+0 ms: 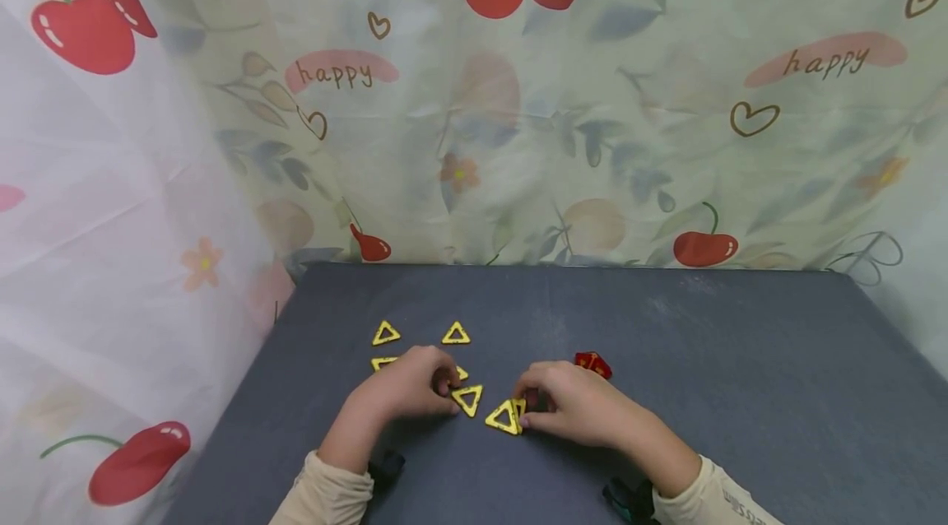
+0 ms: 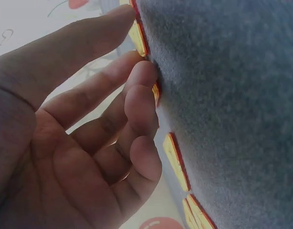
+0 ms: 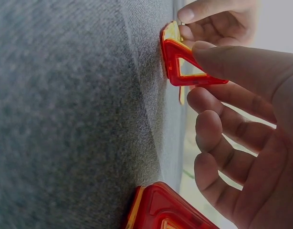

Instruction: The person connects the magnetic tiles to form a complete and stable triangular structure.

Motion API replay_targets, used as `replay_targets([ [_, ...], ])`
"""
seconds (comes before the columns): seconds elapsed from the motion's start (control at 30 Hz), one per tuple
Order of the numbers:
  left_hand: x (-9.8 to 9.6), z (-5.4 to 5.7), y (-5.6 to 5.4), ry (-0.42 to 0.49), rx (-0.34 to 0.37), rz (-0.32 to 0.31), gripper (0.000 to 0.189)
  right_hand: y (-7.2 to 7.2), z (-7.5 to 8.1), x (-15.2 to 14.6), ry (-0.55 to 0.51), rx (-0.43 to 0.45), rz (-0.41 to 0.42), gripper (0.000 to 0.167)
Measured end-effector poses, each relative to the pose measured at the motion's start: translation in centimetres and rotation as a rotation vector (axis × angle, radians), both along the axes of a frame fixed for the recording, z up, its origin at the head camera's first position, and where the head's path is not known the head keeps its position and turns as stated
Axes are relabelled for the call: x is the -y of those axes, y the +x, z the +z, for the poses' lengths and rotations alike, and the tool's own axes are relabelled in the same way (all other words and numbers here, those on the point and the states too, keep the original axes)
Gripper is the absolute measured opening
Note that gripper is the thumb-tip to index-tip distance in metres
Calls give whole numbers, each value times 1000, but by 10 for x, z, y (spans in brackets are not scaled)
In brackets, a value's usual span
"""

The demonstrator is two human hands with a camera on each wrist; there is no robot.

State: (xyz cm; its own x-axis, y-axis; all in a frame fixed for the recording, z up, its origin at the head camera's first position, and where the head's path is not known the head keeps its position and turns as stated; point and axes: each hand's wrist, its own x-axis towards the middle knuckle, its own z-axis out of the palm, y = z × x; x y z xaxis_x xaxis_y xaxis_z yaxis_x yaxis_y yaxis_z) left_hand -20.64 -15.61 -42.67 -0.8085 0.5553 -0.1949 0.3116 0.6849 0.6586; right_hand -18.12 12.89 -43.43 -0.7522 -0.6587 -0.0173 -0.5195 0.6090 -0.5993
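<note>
Where the hands face each other, yellow triangles lie between.

The head view, the farthest off, looks forward and down over the tabletop to the cloth behind it. Each wrist view sits low above the tabletop, close to its own hand, left or right, with the tabletop tipped on edge. Head and right wrist views share both hands and the right-held triangle above the tabletop.
</note>
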Motion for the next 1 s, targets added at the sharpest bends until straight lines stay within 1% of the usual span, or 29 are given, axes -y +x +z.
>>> replay_targets([
  [0.17,-4,0,2,-25,-18,-6,25,0,0,0,1,3,0,16],
  [0.27,-7,0,4,-34,-10,-10,26,0,0,0,2,1,-1,16],
  [0.4,-12,1,6,-28,23,-11,26,0,0,0,1,-4,-2,15],
  [0.53,-17,3,9,-26,35,-23,24,0,-1,0,-1,-1,-3,15],
  [0.8,-25,3,12,-25,35,-53,24,1,-1,1,-7,27,6,14],
  [1.0,-25,4,13,-31,18,-47,21,1,0,2,-7,23,6,13],
])
